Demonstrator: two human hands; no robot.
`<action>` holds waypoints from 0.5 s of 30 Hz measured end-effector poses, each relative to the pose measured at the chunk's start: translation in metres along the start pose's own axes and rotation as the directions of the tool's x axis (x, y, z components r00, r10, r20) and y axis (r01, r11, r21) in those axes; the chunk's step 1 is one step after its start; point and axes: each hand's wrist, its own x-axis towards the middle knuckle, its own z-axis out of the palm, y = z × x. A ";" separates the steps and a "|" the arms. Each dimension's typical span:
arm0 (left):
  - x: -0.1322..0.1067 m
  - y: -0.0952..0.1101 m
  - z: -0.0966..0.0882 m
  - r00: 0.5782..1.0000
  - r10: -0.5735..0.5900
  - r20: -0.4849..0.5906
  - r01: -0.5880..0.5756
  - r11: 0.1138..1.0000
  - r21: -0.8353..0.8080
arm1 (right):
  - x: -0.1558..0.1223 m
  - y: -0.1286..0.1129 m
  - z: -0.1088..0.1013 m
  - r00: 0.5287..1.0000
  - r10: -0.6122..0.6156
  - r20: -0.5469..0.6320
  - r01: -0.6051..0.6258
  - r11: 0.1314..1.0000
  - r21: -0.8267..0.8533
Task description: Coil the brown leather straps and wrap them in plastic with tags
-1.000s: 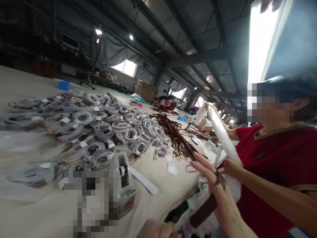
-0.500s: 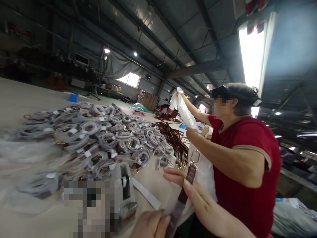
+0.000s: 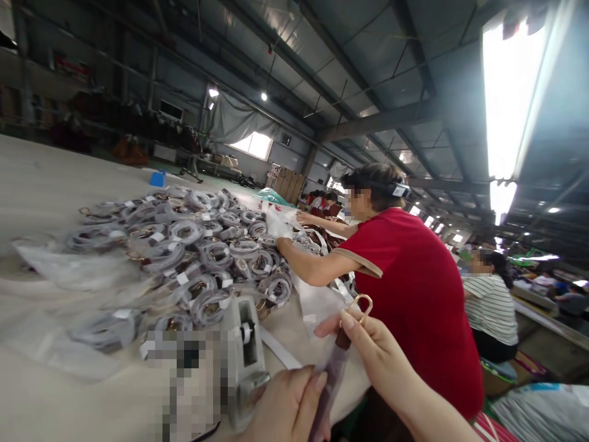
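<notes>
A brown strap (image 3: pixel 332 374) with a gold snap hook (image 3: pixel 363 305) at its upper end runs between my two hands. Thin clear wrapping covers its lower part. Lower down, my left hand (image 3: pixel 292 402) is closed round the wrapped part, thumb on top. My right hand (image 3: pixel 375 344) pinches the strap's top just below the hook. A grey tape dispenser (image 3: pixel 248 350) stands on the table left of my hands. Beyond it lies a heap of coiled, wrapped straps (image 3: pixel 216 255) with white labels and gold hooks.
A co-worker in a red shirt (image 3: pixel 414 294) leans over the table (image 3: pixel 41 184) at my right, holding white plastic (image 3: pixel 278 224). A blue block (image 3: pixel 157 178) stands behind the heap. Clear plastic (image 3: pixel 73 267) lies at the left. Another person in stripes (image 3: pixel 490 301) sits farther right.
My right hand has moved up the strap, closer to the hook. The co-worker has lowered the raised white plastic to the table and leans forward. My view has shifted right.
</notes>
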 end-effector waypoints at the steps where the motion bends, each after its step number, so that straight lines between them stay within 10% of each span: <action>1: 0.001 0.002 -0.001 1.000 0.000 0.014 0.001 1.000 -0.025 | 0.000 0.004 0.001 1.000 0.008 0.000 -0.008 1.000 -0.006; 7: 0.002 0.004 0.002 0.998 -0.026 0.054 0.030 0.997 -0.072 | -0.011 0.029 -0.001 0.999 0.035 -0.040 -0.037 0.999 -0.035; 15: 0.001 -0.004 0.020 0.966 -0.066 0.248 0.140 0.947 -0.291 | -0.063 0.076 0.030 0.973 0.131 0.190 -0.185 0.936 0.298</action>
